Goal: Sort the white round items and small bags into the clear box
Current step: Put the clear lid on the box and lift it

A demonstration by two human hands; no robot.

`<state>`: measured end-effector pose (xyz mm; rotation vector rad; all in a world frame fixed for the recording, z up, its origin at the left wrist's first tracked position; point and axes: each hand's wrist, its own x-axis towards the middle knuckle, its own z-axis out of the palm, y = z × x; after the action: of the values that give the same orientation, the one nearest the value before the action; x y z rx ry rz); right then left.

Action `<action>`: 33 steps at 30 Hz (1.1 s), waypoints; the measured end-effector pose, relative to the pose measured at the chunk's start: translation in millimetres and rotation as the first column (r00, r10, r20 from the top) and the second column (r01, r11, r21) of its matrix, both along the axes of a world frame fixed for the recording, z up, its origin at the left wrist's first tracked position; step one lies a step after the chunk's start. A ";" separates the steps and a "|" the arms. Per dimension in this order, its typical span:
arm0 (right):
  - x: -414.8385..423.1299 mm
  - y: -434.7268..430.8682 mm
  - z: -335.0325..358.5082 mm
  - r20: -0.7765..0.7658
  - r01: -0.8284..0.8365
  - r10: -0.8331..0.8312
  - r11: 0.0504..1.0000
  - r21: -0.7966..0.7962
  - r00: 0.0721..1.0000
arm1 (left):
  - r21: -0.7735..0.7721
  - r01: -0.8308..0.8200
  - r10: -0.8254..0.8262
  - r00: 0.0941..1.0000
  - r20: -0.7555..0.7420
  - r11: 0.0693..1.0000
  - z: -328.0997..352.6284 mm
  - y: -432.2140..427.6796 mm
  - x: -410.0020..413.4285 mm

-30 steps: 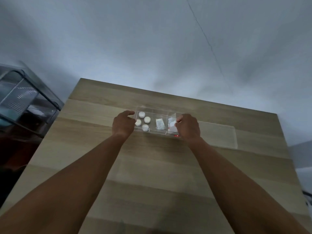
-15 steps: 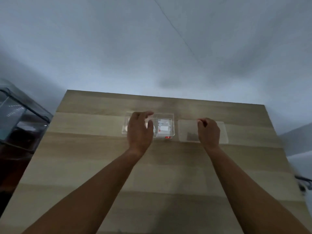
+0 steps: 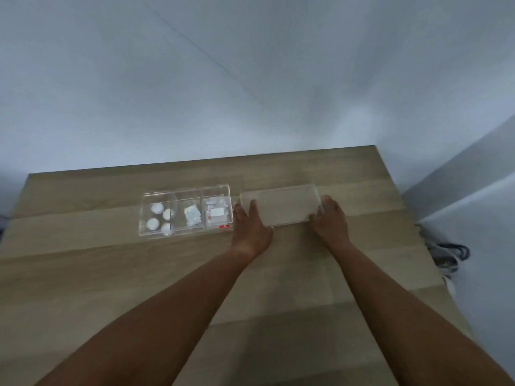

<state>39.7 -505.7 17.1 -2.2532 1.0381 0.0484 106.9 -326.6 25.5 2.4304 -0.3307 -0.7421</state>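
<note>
A clear box [image 3: 187,191] with three compartments sits on the wooden table [image 3: 83,268]. Its left compartment holds several white round items [image 3: 157,208]. A small bag [image 3: 192,214] lies in the middle one, and more small bags [image 3: 217,211] lie in the right one. Just right of the box a clear flat lid [image 3: 281,206] rests on the table. My left hand [image 3: 250,224] grips the lid's left end with fingers over its edge. My right hand [image 3: 330,218] holds the lid's right end.
The table's right edge runs close to my right arm. Beyond it, cables [image 3: 446,254] lie on the floor. A pale wall stands behind the table's far edge.
My left hand has left the box and gone right to the lid's left end. My right hand has shifted to the lid's right end. The view has swung right.
</note>
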 end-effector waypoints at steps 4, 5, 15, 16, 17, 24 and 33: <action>-1.8 1.4 -7.1 -0.033 -0.065 0.066 0.997 0.028 0.997 | -0.025 -0.050 0.050 0.999 -0.008 0.998 -4.5 -5.6 -0.7; -2.2 2.0 -8.5 -0.026 -0.073 0.073 0.997 0.026 0.997 | -0.048 -0.054 0.053 0.999 -0.006 0.997 -4.7 -7.0 -1.8; 11.6 17.7 20.6 0.262 0.221 -0.220 0.975 0.029 0.939 | -0.332 -0.156 0.216 0.964 0.154 0.930 26.3 4.2 0.0; 16.5 24.0 26.3 0.287 0.238 -0.238 0.971 0.035 0.928 | -0.362 -0.180 0.260 0.948 0.186 0.914 32.5 11.0 3.7; 21.3 30.3 31.5 0.312 0.250 -0.252 0.967 0.046 0.916 | -0.394 -0.213 0.311 0.929 0.203 0.894 38.2 17.7 8.2; 59.2 116.9 54.2 0.378 0.099 -0.155 0.982 0.162 0.913 | -0.447 -0.482 0.605 0.775 0.185 0.754 57.7 105.8 46.1; 80.1 204.7 44.7 0.287 0.010 -0.088 0.965 0.263 0.954 | -0.260 -0.543 0.588 0.796 0.145 0.799 41.2 190.4 66.5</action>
<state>119.8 -300.9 61.8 -1.9254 0.8704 -0.1623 173.4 -136.2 66.6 2.2297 0.2402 -0.1576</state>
